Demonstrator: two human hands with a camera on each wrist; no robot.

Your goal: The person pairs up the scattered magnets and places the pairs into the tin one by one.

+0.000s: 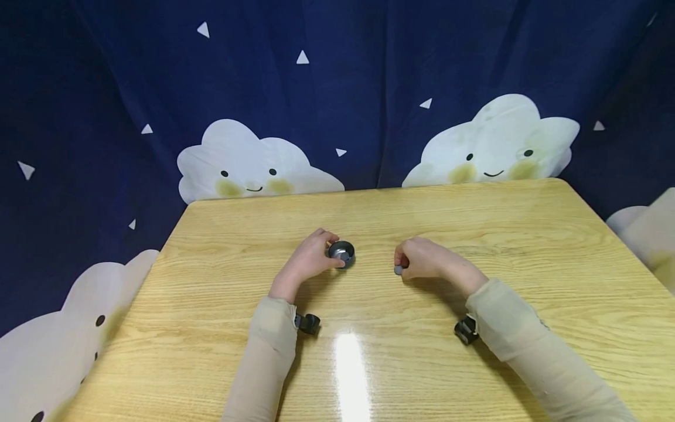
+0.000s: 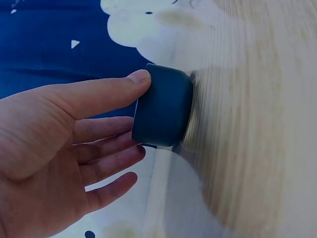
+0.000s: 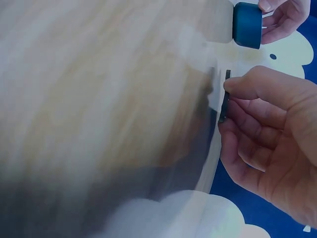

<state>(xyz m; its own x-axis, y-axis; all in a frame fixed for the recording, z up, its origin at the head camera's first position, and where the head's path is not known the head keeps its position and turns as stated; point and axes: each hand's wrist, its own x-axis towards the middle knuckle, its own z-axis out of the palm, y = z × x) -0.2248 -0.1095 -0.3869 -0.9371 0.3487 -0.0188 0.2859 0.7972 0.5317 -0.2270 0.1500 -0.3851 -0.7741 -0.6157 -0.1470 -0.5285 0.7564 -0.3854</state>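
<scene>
A small round bowl [image 1: 350, 262] stands on the table, shiny metal inside and dark teal outside. My left hand [image 1: 312, 256] pinches its left side, the thumb on the outside near the rim; the left wrist view shows the smooth outer wall of the bowl [image 2: 163, 106]. Inside the bowl lies a small grey round piece [image 1: 345, 257]. To the right of the bowl, my right hand [image 1: 423, 258] pinches a small grey disc [image 1: 398, 270] just at the tabletop. Seen edge-on in the right wrist view, the disc [image 3: 225, 96] is thin and dark, between thumb and fingers.
Both hands work over a pale wooden table [image 1: 237, 223]. A dark blue curtain [image 1: 369, 88] with white clouds and triangles hangs behind and beside it. Black wrist cameras sit at the left cuff [image 1: 308, 323] and the right cuff [image 1: 466, 330].
</scene>
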